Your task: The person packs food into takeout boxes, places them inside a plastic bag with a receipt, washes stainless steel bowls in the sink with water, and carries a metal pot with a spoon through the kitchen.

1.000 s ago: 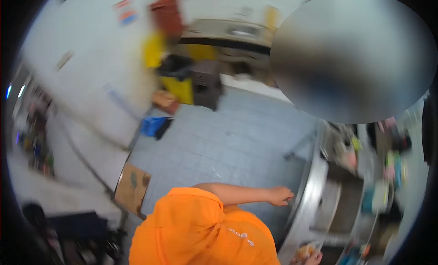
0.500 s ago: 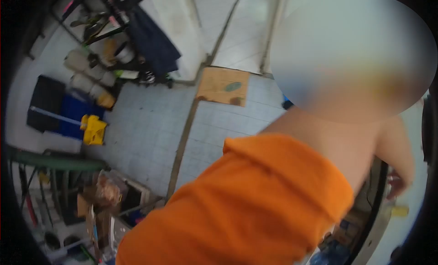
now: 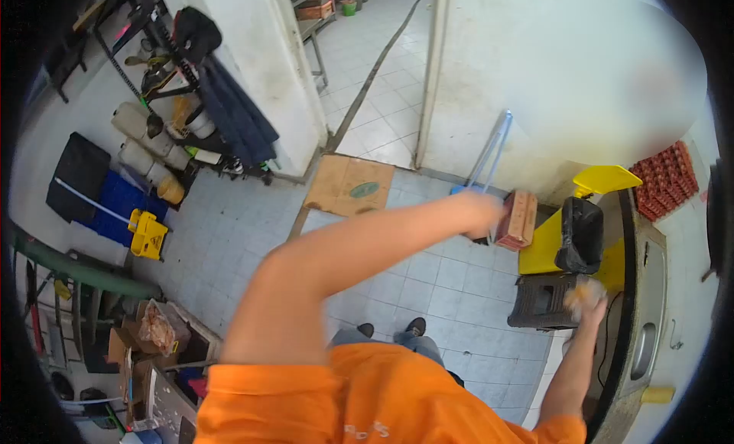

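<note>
My left arm reaches across the view, its hand (image 3: 483, 213) smeared by motion; I cannot tell whether the fingers are open or closed. In line with that hand stands a reddish box (image 3: 518, 218); touching cannot be made out. Low on the right, my right hand (image 3: 593, 312) is closed on a blurred yellowish-and-white item (image 3: 582, 293), its kind unclear. Beyond that hand is a yellow bin (image 3: 541, 245) with a black bag (image 3: 582, 241) in it and a raised yellow lid (image 3: 608, 179). A dark grey crate (image 3: 539, 302) sits below the bin in view.
A metal sink counter (image 3: 646, 306) runs along the right, with stacked reddish egg trays (image 3: 664, 180) at its far end. A blue-handled tool (image 3: 489, 153) leans on the wall. Cardboard (image 3: 348, 185) lies before the doorway. To the left are a yellow mop bucket (image 3: 147, 234) and a cluttered shelf.
The view has swung, bringing the bin, reddish box and egg trays into sight. My left arm now stretches across the middle, and my right hand shows the yellowish item.
</note>
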The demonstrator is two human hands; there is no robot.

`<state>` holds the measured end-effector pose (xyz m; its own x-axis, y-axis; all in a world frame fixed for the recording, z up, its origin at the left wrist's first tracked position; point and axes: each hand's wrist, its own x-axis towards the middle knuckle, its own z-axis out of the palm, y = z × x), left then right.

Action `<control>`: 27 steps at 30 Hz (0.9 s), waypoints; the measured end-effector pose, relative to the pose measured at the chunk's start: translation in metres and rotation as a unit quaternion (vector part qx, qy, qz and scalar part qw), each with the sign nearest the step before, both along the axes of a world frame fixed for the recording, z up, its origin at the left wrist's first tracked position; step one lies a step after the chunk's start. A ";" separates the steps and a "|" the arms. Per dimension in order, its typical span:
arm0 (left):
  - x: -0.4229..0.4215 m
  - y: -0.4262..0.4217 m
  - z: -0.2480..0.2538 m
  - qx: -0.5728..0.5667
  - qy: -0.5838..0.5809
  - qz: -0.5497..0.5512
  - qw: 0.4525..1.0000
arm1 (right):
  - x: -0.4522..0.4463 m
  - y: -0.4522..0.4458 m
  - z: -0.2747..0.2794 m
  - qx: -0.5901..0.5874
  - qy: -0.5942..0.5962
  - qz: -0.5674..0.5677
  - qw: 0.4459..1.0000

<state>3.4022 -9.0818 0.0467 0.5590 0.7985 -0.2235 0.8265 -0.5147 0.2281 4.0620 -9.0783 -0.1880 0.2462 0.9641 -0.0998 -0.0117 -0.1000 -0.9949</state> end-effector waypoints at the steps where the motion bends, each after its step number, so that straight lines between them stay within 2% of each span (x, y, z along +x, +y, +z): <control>1: -0.042 -0.029 -0.029 -0.043 -0.038 0.032 0.998 | 0.007 0.048 0.044 -0.032 0.302 -0.094 0.948; 2: -0.085 -0.062 -0.075 -0.073 -0.025 0.063 0.995 | -0.001 0.086 0.076 -0.018 0.268 -0.153 0.951; 3: -0.124 -0.115 -0.092 -0.113 -0.026 0.146 0.982 | -0.008 0.113 0.099 -0.004 0.234 -0.209 0.949; 4: -0.173 -0.181 -0.165 0.018 -0.117 0.168 0.979 | -0.007 0.131 0.102 0.013 0.135 -0.237 0.962; 5: -0.196 -0.251 -0.189 -0.038 -0.109 0.296 0.948 | -0.004 0.156 0.096 0.030 0.036 -0.260 0.964; 6: -0.204 -0.318 -0.191 -0.131 -0.054 0.455 0.879 | -0.013 0.181 0.083 0.048 -0.061 -0.279 0.957; 7: -0.227 -0.410 -0.248 -0.096 -0.082 0.529 0.839 | -0.026 0.189 0.062 0.032 -0.134 -0.192 0.972; 8: -0.219 -0.488 -0.249 -0.106 -0.090 0.618 0.774 | -0.040 0.191 0.035 0.019 -0.208 -0.101 0.973; 9: -0.206 -0.569 -0.272 -0.056 -0.074 0.700 0.708 | -0.079 0.177 0.003 0.088 -0.147 -0.070 0.983; 10: -0.189 -0.644 -0.282 -0.036 -0.062 0.709 0.702 | -0.096 0.166 -0.055 0.076 -0.211 0.009 0.975; 11: -0.159 -0.698 -0.278 -0.092 -0.190 0.852 0.478 | -0.143 0.129 -0.070 -0.047 -0.232 0.073 0.969; 12: -0.123 -0.741 -0.286 0.034 -0.285 0.886 0.365 | -0.139 0.125 -0.189 0.056 -0.312 0.173 0.933; 13: -0.091 -0.778 -0.291 0.162 -0.364 0.887 0.233 | -0.151 0.105 -0.270 0.172 -0.370 0.253 0.877; 14: -0.079 -0.804 -0.305 0.210 -0.418 0.857 0.217 | -0.235 0.042 -0.249 -0.141 -0.208 0.283 0.926; 15: -0.064 -0.833 -0.328 0.265 -0.463 0.824 0.190 | -0.299 -0.011 -0.238 -0.264 -0.125 0.316 0.903; 16: -0.027 -0.868 -0.339 0.328 -0.494 0.790 0.155 | -0.353 -0.048 -0.230 -0.302 -0.094 0.381 0.869; 17: -0.009 -0.852 -0.314 0.343 -0.454 0.821 0.047 | -0.399 -0.082 -0.227 -0.322 -0.065 0.451 0.830; 18: -0.005 -0.902 -0.352 0.343 -0.635 0.692 0.001 | -0.462 -0.137 -0.159 -0.302 -0.156 0.532 0.776; 19: -0.001 -0.878 -0.318 0.373 -0.481 0.785 0.117 | -0.503 -0.168 -0.144 -0.267 -0.183 0.609 0.724; 20: -0.002 -0.862 -0.277 0.399 -0.477 0.782 0.016 | -0.537 -0.198 -0.135 -0.230 -0.207 0.679 0.666; 21: -0.006 -0.886 -0.286 0.432 -0.490 0.752 0.091 | -0.575 -0.226 -0.126 -0.188 -0.223 0.739 0.607; 22: -0.005 -0.888 -0.243 0.395 -0.483 0.780 0.042 | -0.605 -0.250 -0.116 -0.198 -0.220 0.756 0.584; 23: -0.003 -0.906 -0.225 0.370 -0.455 0.809 0.045 | -0.633 -0.274 -0.110 -0.201 -0.243 0.766 0.560; 25: 0.009 -0.946 -0.220 0.439 -0.475 0.761 0.048 | -0.684 -0.311 -0.095 -0.202 -0.288 0.770 0.533; 27: 0.041 -0.980 -0.210 0.436 -0.447 0.780 0.034 | -0.730 -0.340 -0.077 -0.172 -0.359 0.778 0.486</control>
